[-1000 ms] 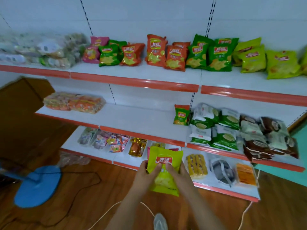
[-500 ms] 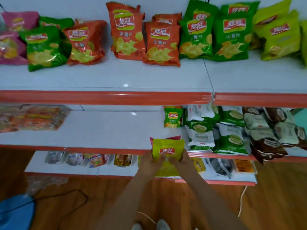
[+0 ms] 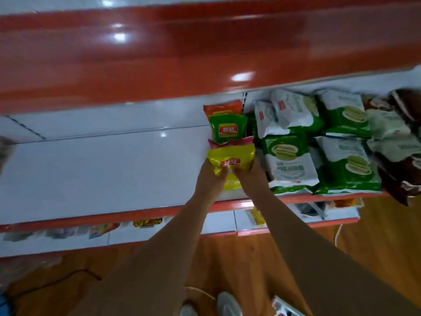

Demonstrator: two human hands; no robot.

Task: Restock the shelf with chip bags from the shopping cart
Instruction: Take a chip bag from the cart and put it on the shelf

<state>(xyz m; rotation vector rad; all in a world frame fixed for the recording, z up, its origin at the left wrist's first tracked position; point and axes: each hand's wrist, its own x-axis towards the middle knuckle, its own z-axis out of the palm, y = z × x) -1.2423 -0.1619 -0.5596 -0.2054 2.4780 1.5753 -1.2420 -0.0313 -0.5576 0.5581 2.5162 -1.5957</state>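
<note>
White shelf [image 3: 102,174], yellow chip bag [image 3: 231,159] between left hand [image 3: 210,176] and right hand [image 3: 249,175].

Yellow chip bag [image 3: 230,158]: glossy yellow with a red label, upright, low over the white middle shelf [image 3: 102,174], gripped at its sides.
Pink chip bag [image 3: 232,142]: only its top edge showed, just behind the yellow one.
Green chip bag [image 3: 227,128]: stood upright on the shelf, further back.
Orange chip bag [image 3: 222,108]: stood behind the green one, at the rear.
</note>
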